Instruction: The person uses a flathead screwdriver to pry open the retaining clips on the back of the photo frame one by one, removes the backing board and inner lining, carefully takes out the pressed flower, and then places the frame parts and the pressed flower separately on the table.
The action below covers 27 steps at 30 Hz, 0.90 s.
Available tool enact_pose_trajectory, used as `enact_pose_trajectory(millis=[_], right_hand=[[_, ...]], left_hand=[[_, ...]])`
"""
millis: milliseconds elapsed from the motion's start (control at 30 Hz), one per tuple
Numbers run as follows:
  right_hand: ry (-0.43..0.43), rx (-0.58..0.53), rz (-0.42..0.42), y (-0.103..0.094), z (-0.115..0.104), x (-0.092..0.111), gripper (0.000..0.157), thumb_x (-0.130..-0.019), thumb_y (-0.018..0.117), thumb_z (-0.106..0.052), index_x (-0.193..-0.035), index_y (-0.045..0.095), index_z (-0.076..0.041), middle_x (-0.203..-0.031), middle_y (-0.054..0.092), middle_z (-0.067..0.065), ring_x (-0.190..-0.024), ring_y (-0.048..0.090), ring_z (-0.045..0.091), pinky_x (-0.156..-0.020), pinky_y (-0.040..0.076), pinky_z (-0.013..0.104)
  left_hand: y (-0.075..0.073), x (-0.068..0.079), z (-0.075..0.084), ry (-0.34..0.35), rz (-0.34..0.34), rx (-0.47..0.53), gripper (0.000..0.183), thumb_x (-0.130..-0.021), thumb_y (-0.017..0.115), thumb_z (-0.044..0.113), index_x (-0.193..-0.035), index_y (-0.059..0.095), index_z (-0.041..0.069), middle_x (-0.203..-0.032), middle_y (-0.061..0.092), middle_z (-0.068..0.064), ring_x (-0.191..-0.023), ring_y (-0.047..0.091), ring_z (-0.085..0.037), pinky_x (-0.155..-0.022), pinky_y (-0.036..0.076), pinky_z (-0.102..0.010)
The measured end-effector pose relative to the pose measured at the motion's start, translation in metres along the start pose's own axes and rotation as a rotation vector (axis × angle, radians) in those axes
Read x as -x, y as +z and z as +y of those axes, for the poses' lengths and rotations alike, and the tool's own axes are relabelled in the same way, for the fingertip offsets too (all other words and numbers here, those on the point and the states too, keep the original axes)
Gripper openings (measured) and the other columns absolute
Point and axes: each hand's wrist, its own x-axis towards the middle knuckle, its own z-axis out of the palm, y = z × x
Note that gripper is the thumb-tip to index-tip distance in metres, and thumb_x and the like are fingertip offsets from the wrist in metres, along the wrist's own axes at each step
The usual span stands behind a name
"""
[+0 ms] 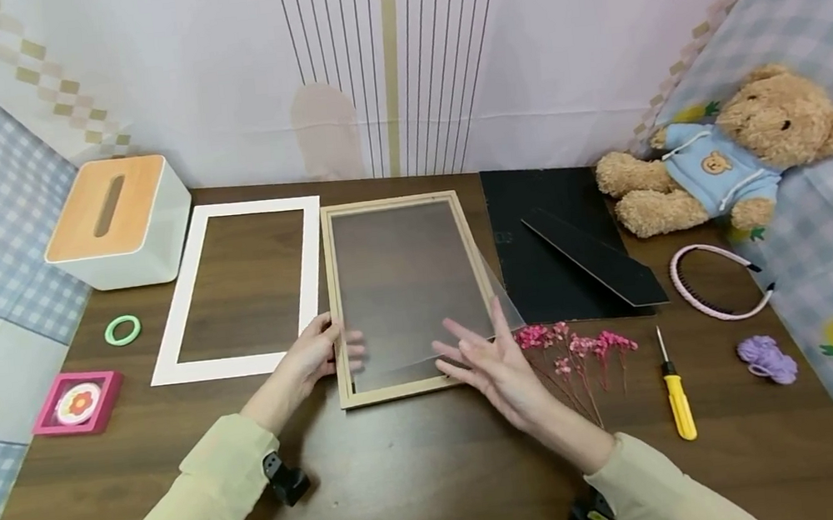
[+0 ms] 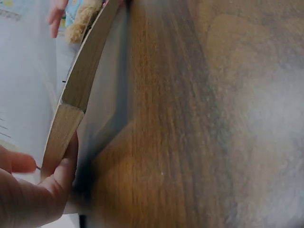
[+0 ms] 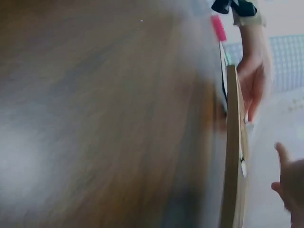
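Observation:
A light wooden picture frame [image 1: 416,392] is held above the table, tilted, in the middle of the head view. A clear sheet [image 1: 405,294] lies askew in it, one corner poking out past the right side. My left hand [image 1: 311,355] grips the frame's left side, thumb on one face and fingers behind, seen through the sheet. In the left wrist view the frame's corner [image 2: 71,107] rises from that hand. My right hand [image 1: 498,369] hovers by the lower right corner with fingers spread, holding nothing; the right wrist view shows it apart from the frame [image 3: 232,156].
A white mat border [image 1: 219,368] lies left, a black backing board [image 1: 546,197] with stand right. Pink dried flowers [image 1: 579,349], a yellow screwdriver [image 1: 679,406], headband [image 1: 723,316], purple scrunchie [image 1: 767,359] and teddy bear [image 1: 723,163] fill the right. Tissue box [image 1: 137,253] and pink box [image 1: 110,402] stand left.

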Motion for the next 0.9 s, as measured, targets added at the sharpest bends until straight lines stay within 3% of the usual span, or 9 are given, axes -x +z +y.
enact_pose_trajectory(millis=[100,233,300,367,533,667,767,900], right_hand=[[-0.069,0.024,0.120,0.007,-0.001,0.002,0.083,-0.096,0.031,0.009,-0.146,-0.021,-0.032,-0.149,0.017,0.031,-0.120,0.055,0.029,-0.092,0.051,0.038],[-0.230,0.149,0.285,0.004,-0.014,0.012,0.072,-0.095,0.034,0.008,-0.151,-0.004,-0.018,-0.125,0.059,0.017,-0.094,0.069,0.019,-0.082,0.055,0.037],[-0.322,0.185,0.342,-0.003,-0.027,0.015,0.064,-0.096,0.037,0.004,-0.150,0.006,-0.012,-0.109,0.070,0.007,-0.086,0.071,0.018,-0.077,0.056,0.036],[-0.421,0.180,0.360,-0.013,-0.044,0.016,0.057,-0.097,0.038,0.002,-0.148,0.014,-0.007,-0.099,0.073,0.006,-0.080,0.072,0.020,-0.073,0.057,0.036],[-0.636,0.108,0.312,-0.037,-0.090,0.011,0.042,-0.096,0.039,0.003,-0.137,0.031,0.001,-0.094,0.071,0.019,-0.073,0.072,0.028,-0.062,0.057,0.039],[-0.744,0.154,0.301,-0.053,-0.118,0.008,0.036,-0.095,0.039,0.004,-0.131,0.038,0.003,-0.091,0.071,0.022,-0.071,0.071,0.030,-0.057,0.057,0.039],[-0.811,0.197,0.300,-0.062,-0.132,0.007,0.037,-0.095,0.040,0.005,-0.131,0.037,0.006,-0.089,0.071,0.023,-0.070,0.071,0.030,-0.054,0.057,0.036],[-0.846,0.286,0.317,-0.071,-0.145,0.000,0.040,-0.096,0.040,-0.001,-0.135,0.032,0.002,-0.091,0.071,0.021,-0.065,0.070,0.030,-0.051,0.057,0.034]], left_hand=[[0.002,0.001,0.001,0.065,0.033,-0.167,0.053,-0.098,0.041,0.008,-0.141,0.014,-0.005,-0.118,0.051,-0.031,-0.075,0.066,-0.012,-0.075,0.059,-0.031],[0.000,0.008,0.005,0.198,0.123,-0.618,0.047,-0.091,0.049,0.003,-0.131,0.030,-0.014,-0.111,0.056,-0.032,-0.087,0.066,-0.029,-0.079,0.056,-0.037],[-0.002,0.014,0.007,0.240,0.180,-0.827,0.042,-0.087,0.053,0.005,-0.122,0.041,-0.015,-0.108,0.058,-0.031,-0.094,0.063,-0.035,-0.082,0.054,-0.040],[-0.003,0.020,0.008,0.249,0.215,-0.951,0.035,-0.083,0.055,0.008,-0.111,0.048,-0.013,-0.101,0.059,-0.029,-0.090,0.061,-0.035,-0.079,0.052,-0.043],[-0.006,0.040,0.005,0.245,0.235,-1.059,0.020,-0.079,0.058,0.008,-0.092,0.051,-0.007,-0.082,0.053,-0.019,-0.072,0.052,-0.027,-0.062,0.048,-0.039],[-0.010,0.056,-0.002,0.252,0.231,-1.079,0.017,-0.077,0.059,0.006,-0.086,0.049,-0.003,-0.076,0.051,-0.013,-0.067,0.049,-0.023,-0.056,0.043,-0.033],[-0.011,0.067,-0.011,0.249,0.186,-1.046,0.020,-0.076,0.061,0.004,-0.090,0.049,-0.004,-0.074,0.054,-0.011,-0.066,0.051,-0.020,-0.054,0.043,-0.029],[-0.006,0.082,-0.024,0.226,0.141,-0.990,0.028,-0.074,0.064,0.003,-0.098,0.050,-0.003,-0.078,0.057,-0.010,-0.068,0.055,-0.018,-0.056,0.046,-0.028]])
